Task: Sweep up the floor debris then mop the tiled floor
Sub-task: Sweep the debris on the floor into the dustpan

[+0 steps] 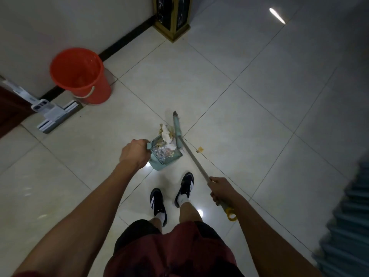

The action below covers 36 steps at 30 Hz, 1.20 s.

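An orange bucket (79, 74) stands by the wall, a flat mop (57, 116) lying just beside it on the tiled floor (249, 96). A dark stand (171, 19) sits farther along the wall. The left hand (133, 153) grips the dustpan (165, 154) handle; debris (165, 132) is heaped at its mouth, one scrap (200, 149) lying apart. The right hand (220, 189) is curled round the broom (177, 126) handle, its head touching the pile.
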{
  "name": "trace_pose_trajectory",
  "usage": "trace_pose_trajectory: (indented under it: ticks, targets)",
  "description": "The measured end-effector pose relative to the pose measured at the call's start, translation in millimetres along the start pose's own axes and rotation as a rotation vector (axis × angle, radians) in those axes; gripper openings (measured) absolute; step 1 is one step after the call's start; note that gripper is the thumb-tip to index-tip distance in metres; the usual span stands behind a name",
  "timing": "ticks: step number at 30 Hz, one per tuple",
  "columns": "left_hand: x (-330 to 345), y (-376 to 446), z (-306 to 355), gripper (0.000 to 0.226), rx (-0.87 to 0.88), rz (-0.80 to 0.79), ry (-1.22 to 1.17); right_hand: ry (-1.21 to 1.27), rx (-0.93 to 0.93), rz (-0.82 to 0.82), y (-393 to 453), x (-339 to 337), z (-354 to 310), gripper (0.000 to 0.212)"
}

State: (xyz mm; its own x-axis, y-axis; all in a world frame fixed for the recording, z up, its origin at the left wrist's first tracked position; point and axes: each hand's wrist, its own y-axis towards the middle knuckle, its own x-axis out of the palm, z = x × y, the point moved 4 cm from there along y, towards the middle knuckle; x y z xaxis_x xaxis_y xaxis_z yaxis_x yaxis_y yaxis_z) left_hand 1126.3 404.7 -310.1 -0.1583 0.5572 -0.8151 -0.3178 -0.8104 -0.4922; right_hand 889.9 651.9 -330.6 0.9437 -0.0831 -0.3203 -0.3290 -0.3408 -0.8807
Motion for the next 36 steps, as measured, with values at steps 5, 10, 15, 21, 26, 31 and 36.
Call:
trace_pose_trajectory:
  ticks: [5, 10, 15, 21, 26, 31, 36]
  targets:
    - [-5, -14, -28, 0.016, -0.057, 0.004, -0.03, 0.102, -0.02, 0.018, -3, 4, -21, 0.013]
    - [-11, -26, -55, 0.011, -0.106, 0.008, -0.041, 0.22, -0.007, 0.028, 5, 14, -44, 0.013]
    - [-13, -37, -87, 0.008, -0.171, 0.026, -0.047, 0.377, 0.011, -0.03, 28, 34, -75, 0.017]
    - [-15, -35, -108, 0.007, -0.205, 0.04, -0.045, 0.519, 0.032, -0.179, 60, 66, -120, 0.007]
    - [-14, -31, -106, 0.008, -0.2, 0.022, -0.035, 0.558, 0.104, -0.248, 86, 85, -132, 0.008]
    - [-12, -28, -105, 0.01, -0.181, 0.02, -0.009, 0.347, 0.088, -0.139, 92, 88, -115, 0.014]
    - [-19, -24, -96, 0.01, -0.166, 0.014, -0.005, 0.272, 0.181, -0.094, 81, 82, -66, 0.025]
